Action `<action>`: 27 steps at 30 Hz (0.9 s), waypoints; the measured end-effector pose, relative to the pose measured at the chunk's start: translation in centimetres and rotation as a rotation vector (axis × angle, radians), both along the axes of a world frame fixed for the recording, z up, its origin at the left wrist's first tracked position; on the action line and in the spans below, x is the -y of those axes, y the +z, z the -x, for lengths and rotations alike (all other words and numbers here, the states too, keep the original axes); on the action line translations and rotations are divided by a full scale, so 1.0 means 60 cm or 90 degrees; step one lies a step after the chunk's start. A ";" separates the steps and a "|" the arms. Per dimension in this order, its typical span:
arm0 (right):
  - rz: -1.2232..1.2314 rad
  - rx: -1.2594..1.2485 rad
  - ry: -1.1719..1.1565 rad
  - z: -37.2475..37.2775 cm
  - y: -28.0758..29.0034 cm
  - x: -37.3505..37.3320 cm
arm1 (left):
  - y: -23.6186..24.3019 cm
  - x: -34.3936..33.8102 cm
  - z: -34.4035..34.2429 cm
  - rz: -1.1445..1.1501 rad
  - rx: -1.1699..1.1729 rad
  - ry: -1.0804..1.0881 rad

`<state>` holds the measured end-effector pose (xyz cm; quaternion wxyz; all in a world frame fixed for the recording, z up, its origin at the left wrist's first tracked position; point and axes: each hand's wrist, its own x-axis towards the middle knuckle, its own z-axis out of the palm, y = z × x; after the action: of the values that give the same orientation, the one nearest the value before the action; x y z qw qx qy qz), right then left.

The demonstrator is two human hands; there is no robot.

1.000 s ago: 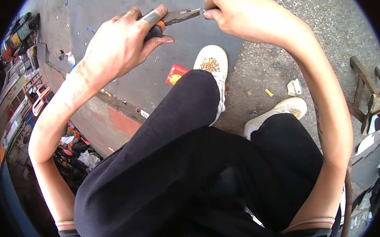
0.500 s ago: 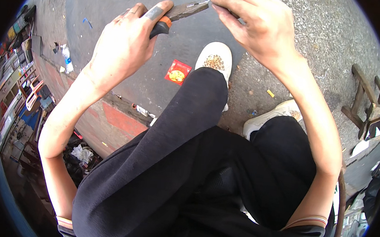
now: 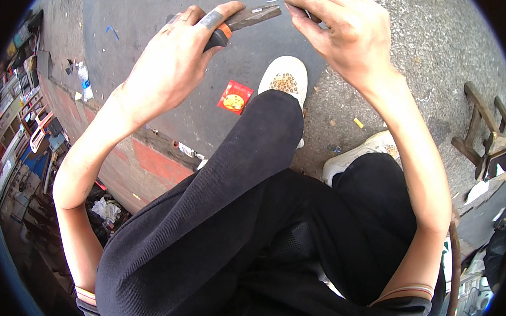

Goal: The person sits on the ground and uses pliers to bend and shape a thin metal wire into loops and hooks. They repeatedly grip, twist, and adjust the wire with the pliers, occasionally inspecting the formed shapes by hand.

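Note:
My left hand (image 3: 175,58) is closed around pliers (image 3: 250,19) with black-and-orange handles, a taped finger over them. Their dark jaws point right, close to the fingertips of my right hand (image 3: 343,35), which is closed in a pinch. A thin pale piece, like wire (image 3: 274,0), shows between the jaw tips and those fingertips; whether either grips it is too small to tell. Below both hands are my black-clad legs and white spotted shoes (image 3: 284,71), one on a dark grey sheet (image 3: 128,8).
A red packet (image 3: 235,96) lies beside my shoe. A wooden stool frame (image 3: 484,130) stands at the right. A plastic bottle (image 3: 85,81), a blue scrap (image 3: 112,32) and a yellow piece (image 3: 358,123) lie on the ground. Clutter (image 3: 32,125) fills the left edge.
Both hands have shifted slightly up and to the right with the pliers since a second ago. My right hand has turned, so its bent fingers show more.

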<state>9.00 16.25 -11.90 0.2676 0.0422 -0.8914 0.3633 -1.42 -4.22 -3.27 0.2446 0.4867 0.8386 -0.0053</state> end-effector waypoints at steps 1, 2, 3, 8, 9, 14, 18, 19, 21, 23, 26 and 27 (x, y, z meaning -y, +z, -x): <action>-0.001 -0.003 -0.002 -0.001 0.000 0.000 | -0.001 0.001 -0.003 0.001 0.005 0.007; -0.006 0.003 0.000 -0.001 0.000 -0.001 | -0.001 0.001 -0.006 -0.001 0.011 0.011; -0.010 0.009 0.003 -0.002 0.000 -0.002 | 0.000 0.002 -0.006 0.008 0.014 0.024; -0.025 0.022 0.007 -0.003 0.001 -0.008 | 0.001 0.001 -0.003 0.003 0.018 0.037; -0.021 0.021 0.006 -0.003 0.000 -0.009 | 0.001 0.000 -0.002 0.013 0.022 0.040; -0.017 0.013 0.009 -0.004 -0.003 -0.012 | -0.003 -0.001 0.001 0.020 0.022 0.038; -0.012 0.014 0.010 -0.006 -0.004 -0.012 | -0.007 -0.002 0.003 -0.023 0.013 0.013; -0.011 0.015 0.010 -0.006 -0.004 -0.012 | -0.007 -0.001 0.004 -0.024 0.015 0.011; -0.014 0.010 0.016 -0.005 -0.004 -0.012 | -0.007 0.000 0.004 -0.030 0.018 0.008; -0.015 0.007 0.019 -0.005 -0.004 -0.012 | -0.008 0.000 0.005 -0.038 0.011 0.003; -0.016 0.007 0.021 -0.005 -0.005 -0.014 | -0.009 0.000 0.004 -0.041 0.013 0.006; -0.018 0.008 0.021 -0.006 -0.005 -0.015 | -0.009 -0.001 0.004 -0.039 0.020 0.010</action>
<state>9.33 17.16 -12.22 0.2550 0.0584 -0.8974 0.3553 -1.69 -4.15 -3.81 0.2427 0.4873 0.8383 0.0301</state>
